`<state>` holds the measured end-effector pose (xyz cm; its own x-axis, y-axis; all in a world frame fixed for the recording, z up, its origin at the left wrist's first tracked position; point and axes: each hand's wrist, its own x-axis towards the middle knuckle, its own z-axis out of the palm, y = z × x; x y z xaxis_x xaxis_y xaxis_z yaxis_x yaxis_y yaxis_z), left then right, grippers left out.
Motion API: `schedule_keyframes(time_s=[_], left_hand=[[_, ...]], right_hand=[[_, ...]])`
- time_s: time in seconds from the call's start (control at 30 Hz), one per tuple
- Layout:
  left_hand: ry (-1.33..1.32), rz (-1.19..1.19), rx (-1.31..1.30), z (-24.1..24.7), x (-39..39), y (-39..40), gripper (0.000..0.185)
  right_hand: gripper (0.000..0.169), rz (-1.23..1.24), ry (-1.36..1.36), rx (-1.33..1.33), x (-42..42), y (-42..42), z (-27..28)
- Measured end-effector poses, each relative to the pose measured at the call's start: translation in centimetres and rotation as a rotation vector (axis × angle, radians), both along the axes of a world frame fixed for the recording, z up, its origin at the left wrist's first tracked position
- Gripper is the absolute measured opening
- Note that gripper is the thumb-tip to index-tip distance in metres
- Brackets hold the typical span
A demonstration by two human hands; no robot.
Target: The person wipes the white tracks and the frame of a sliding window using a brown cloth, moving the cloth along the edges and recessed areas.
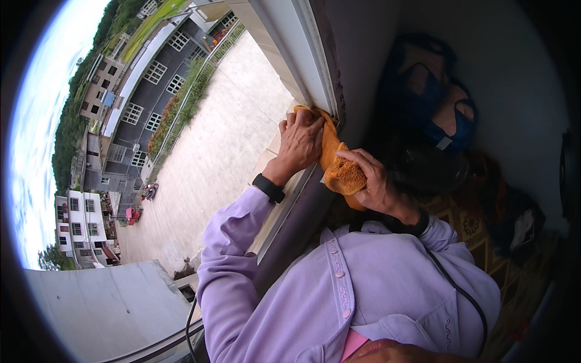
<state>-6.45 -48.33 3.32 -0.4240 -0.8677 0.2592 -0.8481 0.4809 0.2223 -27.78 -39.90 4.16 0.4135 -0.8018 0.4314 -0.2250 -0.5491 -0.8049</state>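
My left hand (300,138), wearing a black wristband (268,188), presses an orange cloth (330,147) into the corner where the white window frame (320,59) meets the sill (272,206). Its fingers bend over the upper end of the cloth. Just to the right and lower, my right hand (379,183) grips the bunched, fluffy part of the same cloth between thumb and fingers. The cloth stretches from one hand to the other along the inner edge of the sill. Part of its lower end hangs beneath my right hand.
Blue bags (447,109) lie in the dim room on the right, near a dark glossy object (426,168). Patterned flooring (476,227) shows below them. Outside the window, a concrete yard (218,136) is bordered by a metal railing (184,104). A dark cable (188,326) runs at lower left.
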Motion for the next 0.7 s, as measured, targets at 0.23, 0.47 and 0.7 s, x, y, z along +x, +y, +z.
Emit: schedule_keyframes(time_s=[0.23,0.47,0.7], left_hand=[[0.056,-0.057,0.136,-0.6,0.7,-1.5,0.032],[-0.031,-0.095,-0.013,1.3,1.8,1.4,0.033],[-0.063,-0.137,-0.027,1.2,0.5,-0.1,0.044]], right_hand=[[0.061,0.048,0.024,0.025,0.0,-0.6,-0.7],[0.062,0.099,0.056,0.070,-0.7,-0.7,-0.4],[0.072,0.111,0.138,0.034,-0.9,-0.7,-0.7]])
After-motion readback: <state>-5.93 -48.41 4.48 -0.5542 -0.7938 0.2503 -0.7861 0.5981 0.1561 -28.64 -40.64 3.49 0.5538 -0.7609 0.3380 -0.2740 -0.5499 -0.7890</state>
